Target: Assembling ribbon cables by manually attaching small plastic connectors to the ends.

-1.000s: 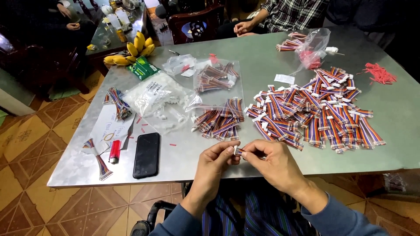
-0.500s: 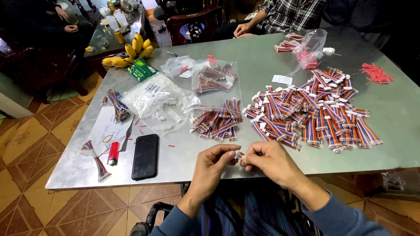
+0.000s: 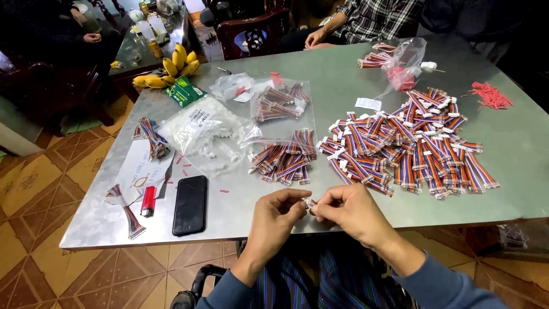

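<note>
a grey metal table stands on a tiled floor. on it lie a large heap of rainbow-striped ribbon cables at the right, a smaller bundle of the same cables near the middle, clear plastic bags of small white connectors, a black phone face down beside a red lighter at the near left, a bunch of bananas and a green packet at the far left corner, and red scraps at the far right.
</note>
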